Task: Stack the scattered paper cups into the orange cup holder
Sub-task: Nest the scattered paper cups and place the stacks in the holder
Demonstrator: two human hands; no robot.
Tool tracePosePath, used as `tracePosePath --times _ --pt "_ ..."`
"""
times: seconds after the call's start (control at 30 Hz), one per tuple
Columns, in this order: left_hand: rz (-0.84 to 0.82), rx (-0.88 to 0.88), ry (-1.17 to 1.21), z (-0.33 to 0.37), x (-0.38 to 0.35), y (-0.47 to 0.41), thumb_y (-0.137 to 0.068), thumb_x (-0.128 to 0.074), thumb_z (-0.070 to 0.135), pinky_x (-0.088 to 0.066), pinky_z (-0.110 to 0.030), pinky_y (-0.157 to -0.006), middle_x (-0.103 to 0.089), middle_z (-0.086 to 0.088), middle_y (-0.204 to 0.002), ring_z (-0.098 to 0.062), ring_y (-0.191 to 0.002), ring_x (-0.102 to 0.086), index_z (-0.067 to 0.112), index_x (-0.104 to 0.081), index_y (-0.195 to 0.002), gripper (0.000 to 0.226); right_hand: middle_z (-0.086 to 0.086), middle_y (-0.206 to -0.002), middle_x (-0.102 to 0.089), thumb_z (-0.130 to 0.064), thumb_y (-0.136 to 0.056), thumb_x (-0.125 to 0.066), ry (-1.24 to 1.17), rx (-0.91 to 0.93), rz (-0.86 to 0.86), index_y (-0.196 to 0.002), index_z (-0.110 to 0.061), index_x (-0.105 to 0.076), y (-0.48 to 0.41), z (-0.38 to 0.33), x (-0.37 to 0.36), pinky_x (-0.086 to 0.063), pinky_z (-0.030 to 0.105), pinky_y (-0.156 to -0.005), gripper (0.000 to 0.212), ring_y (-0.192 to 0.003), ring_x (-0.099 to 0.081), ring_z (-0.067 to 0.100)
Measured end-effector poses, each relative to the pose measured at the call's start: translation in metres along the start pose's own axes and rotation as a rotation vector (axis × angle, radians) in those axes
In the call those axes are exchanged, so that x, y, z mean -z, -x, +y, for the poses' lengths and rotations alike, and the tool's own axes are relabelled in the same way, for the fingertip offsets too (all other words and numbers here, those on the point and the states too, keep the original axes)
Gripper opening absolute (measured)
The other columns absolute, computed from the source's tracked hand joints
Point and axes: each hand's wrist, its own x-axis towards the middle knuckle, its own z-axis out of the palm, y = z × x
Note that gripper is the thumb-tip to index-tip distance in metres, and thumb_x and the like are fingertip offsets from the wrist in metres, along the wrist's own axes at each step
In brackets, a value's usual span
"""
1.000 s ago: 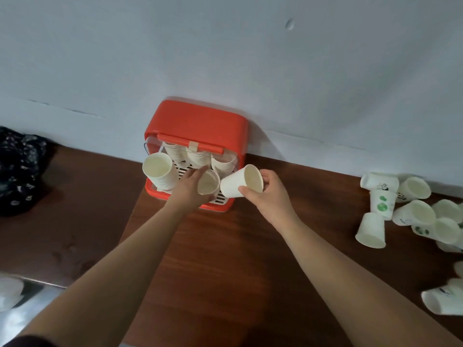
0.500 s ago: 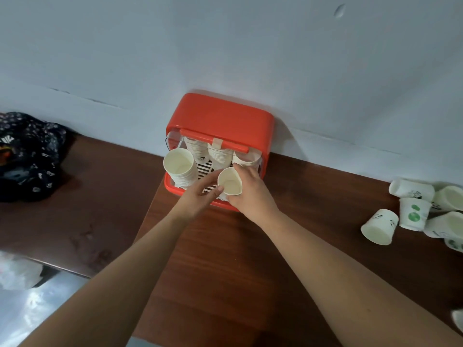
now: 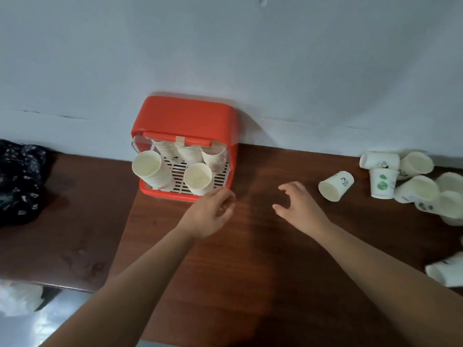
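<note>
The boxy orange plastic cup holder (image 3: pixel 184 116) at the wall holds stacked white paper cups (image 3: pixel 150 169); the left hand (image 3: pixel 209 215) hangs loosely curled, seemingly empty, just before it, the right hand (image 3: pixel 302 209) spread near the scattered paper cups (image 3: pixel 335 185).

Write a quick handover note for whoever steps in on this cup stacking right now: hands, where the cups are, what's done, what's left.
Left hand: empty, loosely curled, by the front right corner of the orange cup holder.
Right hand: empty, fingers spread above the table.
Done: several cup stacks sit in the holder.
Left: the nearest loose cup, lying on its side, then the pile of cups at the right.
</note>
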Motion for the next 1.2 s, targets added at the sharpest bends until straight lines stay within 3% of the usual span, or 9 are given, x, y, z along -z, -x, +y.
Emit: tracePosePath --times 0.13,0.3,0.43,0.67,0.73,0.87,0.97,1.07,1.2 --pt "-0.161 0.028 -0.049 0.045 -0.055 -0.068 -0.093 -0.060 0.028 -0.052 -0.038 -0.084 -0.056 0.005 -0.098 -0.011 -0.084 -0.057 0.015 -0.061 -0.108 0.020 0.007 -0.140 -0.047 -0.031 -0.090 -0.069 0.039 -0.149 0.139 -0.136 -0.012 -0.052 0.010 0.080 0.054 -0.046 0.037 -0.102 0.052 -0.124 -0.053 0.025" --pt "-0.133 0.239 -0.025 0.109 -0.134 -0.152 -0.091 -0.066 0.037 -0.044 -0.036 -0.100 -0.048 -0.005 -0.129 -0.021 -0.120 -0.050 0.012 -0.051 -0.131 0.050 0.014 -0.125 -0.053 -0.031 -0.089 -0.066 0.120 -0.236 0.308 -0.127 -0.005 -0.057 0.014 0.173 0.113 -0.045 0.038 -0.092 0.047 -0.111 -0.057 0.030" --pt "-0.140 0.338 -0.073 0.136 -0.192 -0.201 -0.083 -0.073 0.047 -0.039 -0.046 -0.109 -0.037 -0.008 -0.145 -0.028 -0.137 -0.036 0.017 -0.039 -0.145 0.077 0.017 -0.122 -0.052 -0.034 -0.088 -0.064 0.166 -0.315 0.393 -0.127 -0.002 -0.053 0.010 0.232 0.133 -0.047 0.043 -0.092 0.052 -0.109 -0.055 0.034" --pt "-0.092 0.391 -0.202 0.138 -0.246 -0.224 -0.086 -0.071 0.036 -0.041 -0.049 -0.103 -0.042 -0.010 -0.139 -0.033 -0.129 -0.040 0.019 -0.040 -0.141 0.065 0.020 -0.113 -0.058 -0.038 -0.090 -0.060 0.367 -0.275 0.424 -0.119 -0.001 -0.054 -0.018 0.277 0.125 -0.043 0.043 -0.091 0.048 -0.106 -0.053 0.036" --pt "-0.085 0.395 -0.146 0.137 -0.254 -0.222 -0.086 -0.069 0.031 -0.043 -0.047 -0.099 -0.045 -0.008 -0.136 -0.031 -0.128 -0.042 0.018 -0.042 -0.137 0.059 0.018 -0.112 -0.062 -0.044 -0.090 -0.059 0.432 -0.289 0.429 -0.116 -0.003 -0.057 -0.026 0.280 0.124 -0.041 0.044 -0.093 0.049 -0.109 -0.052 0.036" --pt "-0.117 0.433 0.072 0.143 -0.264 -0.222 -0.085 -0.067 0.044 -0.038 -0.047 -0.109 -0.041 -0.003 -0.147 -0.023 -0.138 -0.037 0.026 -0.028 -0.151 0.079 0.014 -0.100 -0.067 -0.048 -0.087 -0.062 0.482 -0.284 0.397 -0.106 -0.005 -0.061 -0.035 0.282 0.118 -0.039 0.044 -0.090 0.047 -0.105 -0.052 0.034" --pt "-0.058 0.543 0.321 0.152 -0.272 -0.229 -0.092 -0.059 0.052 -0.040 -0.036 -0.104 -0.045 0.002 -0.148 -0.021 -0.133 -0.046 0.029 -0.027 -0.154 0.073 0.012 -0.090 -0.069 -0.047 -0.081 -0.068 0.525 -0.222 0.370 -0.107 -0.005 -0.061 -0.036 0.282 0.109 -0.038 0.044 -0.087 0.050 -0.101 -0.053 0.033" --pt "-0.077 0.574 0.296 0.156 -0.283 -0.229 -0.094 -0.057 0.052 -0.042 -0.032 -0.090 -0.051 0.001 -0.142 -0.023 -0.122 -0.054 0.027 -0.031 -0.150 0.067 0.011 -0.087 -0.071 -0.049 -0.079 -0.071 0.512 -0.172 0.326 -0.123 -0.006 -0.056 -0.032 0.278 0.098 -0.037 0.043 -0.090 0.063 -0.105 -0.054 0.033" --pt "-0.036 0.684 0.367 0.153 -0.285 -0.221 -0.088 -0.065 0.052 -0.050 -0.041 -0.097 -0.053 0.000 -0.138 -0.023 -0.116 -0.059 0.022 -0.033 -0.149 0.075 0.007 -0.093 -0.068 -0.041 -0.081 -0.070 0.462 -0.166 0.296 -0.116 -0.009 -0.053 -0.028 0.274 0.091 -0.037 0.040 -0.088 0.051 -0.103 -0.052 0.029"
